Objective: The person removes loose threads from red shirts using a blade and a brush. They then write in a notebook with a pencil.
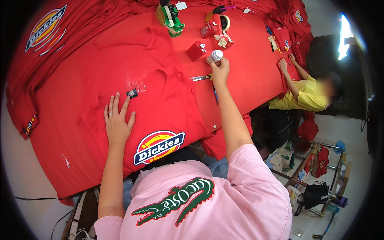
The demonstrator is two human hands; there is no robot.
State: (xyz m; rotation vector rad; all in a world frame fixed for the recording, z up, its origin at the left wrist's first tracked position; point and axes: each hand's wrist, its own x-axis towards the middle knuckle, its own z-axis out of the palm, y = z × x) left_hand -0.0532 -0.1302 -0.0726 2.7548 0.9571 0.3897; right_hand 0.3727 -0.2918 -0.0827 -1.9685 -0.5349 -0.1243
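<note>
A red shirt (160,96) is spread on the red-covered table, with a colourful printed logo (160,147) near its edge closest to me. My left hand (117,120) lies flat on the shirt, fingers apart, its fingertips just beside a small dark label (132,93). Whitish wet-looking marks surround that label. Further right, my right hand (220,72) is closed round a small bottle (215,57) with a white cap. Scissors (200,77) with open blades lie just left of my right wrist, their handles partly hidden by it.
A red square-sided container (196,51) stands beside the bottle. Behind are a red tape dispenser (222,32) and a green one (171,20). More red garments (60,36) are heaped along the far edge. A co-worker in yellow (304,92) works at the right end, near a cluttered rack (312,160).
</note>
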